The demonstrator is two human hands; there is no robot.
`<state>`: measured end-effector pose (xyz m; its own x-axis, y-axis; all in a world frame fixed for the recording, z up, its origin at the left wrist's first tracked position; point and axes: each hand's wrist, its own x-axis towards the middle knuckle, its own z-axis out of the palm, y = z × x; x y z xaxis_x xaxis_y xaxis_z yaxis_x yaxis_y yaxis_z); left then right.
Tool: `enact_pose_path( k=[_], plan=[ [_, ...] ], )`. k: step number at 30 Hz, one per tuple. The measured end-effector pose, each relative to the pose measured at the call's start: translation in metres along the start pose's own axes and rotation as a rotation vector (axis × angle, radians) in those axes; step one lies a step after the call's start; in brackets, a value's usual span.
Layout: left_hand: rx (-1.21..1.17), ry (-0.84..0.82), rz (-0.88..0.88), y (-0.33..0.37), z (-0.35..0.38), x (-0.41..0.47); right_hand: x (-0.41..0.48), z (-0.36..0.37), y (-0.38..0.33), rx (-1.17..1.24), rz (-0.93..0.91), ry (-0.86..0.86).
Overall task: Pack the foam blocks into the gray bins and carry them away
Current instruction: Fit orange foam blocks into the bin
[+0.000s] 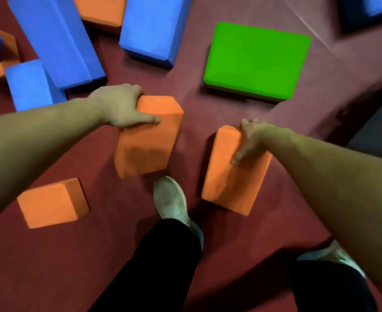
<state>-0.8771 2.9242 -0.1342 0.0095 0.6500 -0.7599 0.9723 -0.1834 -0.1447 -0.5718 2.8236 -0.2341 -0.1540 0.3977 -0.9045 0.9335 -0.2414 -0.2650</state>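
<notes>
Left hand grips one orange foam block; right hand grips another orange block above the red floor.

L hand grips far end of an orange block: thumb across its top face, fingers curled over the far edge. R hand grips a 2nd orange block by its right long edge, thumb on the face. Both blocks tilted; can't tell if they touch the floor. One shoe sits btwn them, other shoe under the right arm; dark trousers. Small orange block lies on floor under left arm, apart from the rest. Green block lies flat beyond R hand. Blue blocks piled far left w/ a far orange block among them. Dark shape far right, blurred.
</notes>
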Motion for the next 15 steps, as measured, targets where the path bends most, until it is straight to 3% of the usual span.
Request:
enact_pose_path(
  k=[4,8,15],
  plan=[
    [-0.164,0.098,-0.038,0.052,-0.024,-0.039,-0.077,-0.009,0.027,0.076,-0.053,0.180],
    [-0.446,0.185,-0.183,0.104,-0.045,-0.089,-0.160,-0.041,0.059,0.270,-0.053,0.399],
    [-0.948,0.299,-0.276,0.205,-0.095,-0.185,-0.295,-0.121,0.131,0.679,-0.054,0.553]
  ],
)
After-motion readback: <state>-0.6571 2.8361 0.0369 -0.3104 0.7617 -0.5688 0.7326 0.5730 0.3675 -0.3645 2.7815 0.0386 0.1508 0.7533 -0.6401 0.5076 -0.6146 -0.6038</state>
